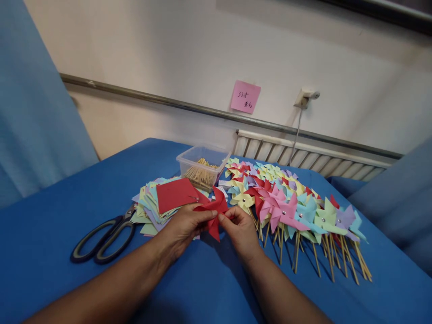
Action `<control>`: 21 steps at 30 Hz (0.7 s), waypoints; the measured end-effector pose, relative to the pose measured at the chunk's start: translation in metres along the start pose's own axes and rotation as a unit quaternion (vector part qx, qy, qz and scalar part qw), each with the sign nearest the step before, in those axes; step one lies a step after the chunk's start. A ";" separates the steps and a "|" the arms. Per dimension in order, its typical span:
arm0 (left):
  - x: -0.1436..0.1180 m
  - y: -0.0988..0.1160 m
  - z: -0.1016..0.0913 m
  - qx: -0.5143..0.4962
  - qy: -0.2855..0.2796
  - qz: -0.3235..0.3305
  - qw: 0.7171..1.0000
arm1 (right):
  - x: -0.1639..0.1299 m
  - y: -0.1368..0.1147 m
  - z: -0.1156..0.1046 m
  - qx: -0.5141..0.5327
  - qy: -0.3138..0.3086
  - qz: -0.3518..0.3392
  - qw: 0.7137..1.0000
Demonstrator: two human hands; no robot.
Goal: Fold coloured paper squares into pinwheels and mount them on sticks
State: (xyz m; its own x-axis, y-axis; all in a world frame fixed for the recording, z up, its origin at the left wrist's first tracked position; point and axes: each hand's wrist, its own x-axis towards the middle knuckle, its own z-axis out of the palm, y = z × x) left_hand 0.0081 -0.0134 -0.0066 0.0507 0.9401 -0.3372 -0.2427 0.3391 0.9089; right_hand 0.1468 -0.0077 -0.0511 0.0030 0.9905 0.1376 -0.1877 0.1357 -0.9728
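A red paper pinwheel (216, 211) is held between both hands just above the blue table (67, 198). My left hand (184, 225) pinches its left side and centre with thumb and fingers. My right hand (239, 227) grips its right side, fingertips at the centre. Just behind my left hand lies a stack of coloured paper squares (151, 207) topped by a red sheet (175, 194).
Black-handled scissors (104, 236) lie at the left. A clear plastic tub of wooden sticks (202, 168) stands behind the paper. Several finished pinwheels on sticks (297, 211) spread across the right. A pink note (245, 96) hangs on the wall.
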 end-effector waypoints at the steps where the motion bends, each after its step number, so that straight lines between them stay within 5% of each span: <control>1: 0.000 0.000 0.000 0.001 -0.003 -0.001 1.000 | 0.000 0.000 0.000 0.002 0.000 0.001 1.000; 11: 0.000 0.001 0.001 -0.006 0.007 0.026 1.000 | -0.003 -0.004 0.002 0.043 -0.014 0.010 0.999; 17: 0.002 0.005 -0.003 -0.036 0.032 0.066 0.997 | 0.000 -0.002 -0.004 0.147 0.079 0.043 0.985; 21: 0.002 0.004 0.000 -0.068 0.016 0.079 0.994 | -0.001 -0.003 0.000 0.167 0.004 0.083 0.982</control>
State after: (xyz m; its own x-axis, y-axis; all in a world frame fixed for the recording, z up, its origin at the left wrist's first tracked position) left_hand 0.0071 -0.0099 -0.0040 -0.0287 0.9791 -0.2016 -0.3749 0.1764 0.9101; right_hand 0.1471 -0.0087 -0.0482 -0.0481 0.9986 -0.0204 -0.4975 -0.0417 -0.8665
